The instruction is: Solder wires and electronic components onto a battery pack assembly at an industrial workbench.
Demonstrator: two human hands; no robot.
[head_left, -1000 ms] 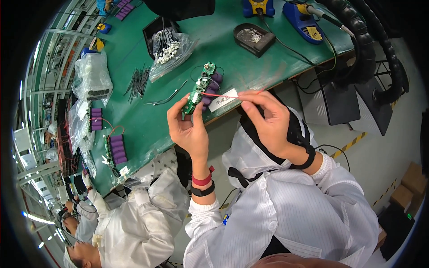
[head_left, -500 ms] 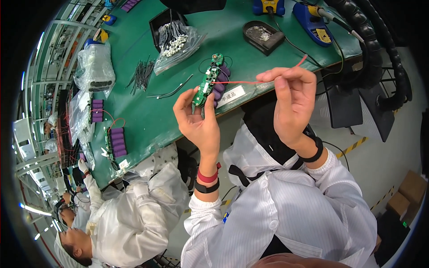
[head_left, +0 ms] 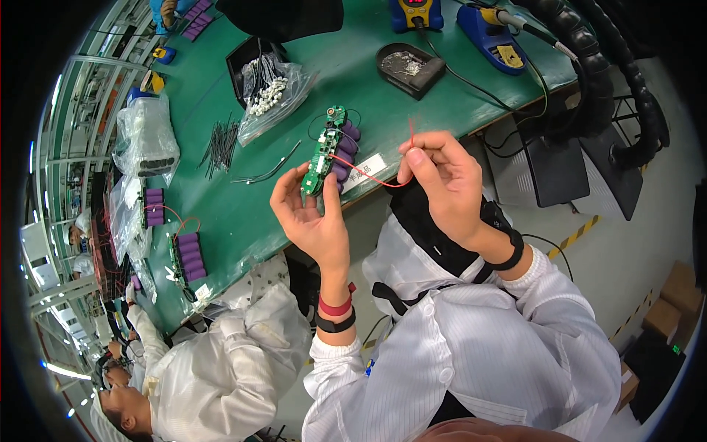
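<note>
Battery pack (head_left: 343, 147), its green circuit board (head_left: 321, 162) backed by purple cells (head_left: 350, 132), at 12 o'clock from the left hand (head_left: 315, 227); thumb and fingers clasp its lower end. Toward 2 o'clock, the right hand (head_left: 448, 186) pinches a slack red wire (head_left: 366, 174), tip protruding. A sharp tug could strain the wire's joint. Hidden: the pinched stretch and the pack's underside; the joint is indistinct.

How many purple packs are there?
3 clearly: the held pack in the left hand, an upper pack and a lower pack on the bench at left. Farther purple cells at upper left are too small to count; more may be hidden.
</note>
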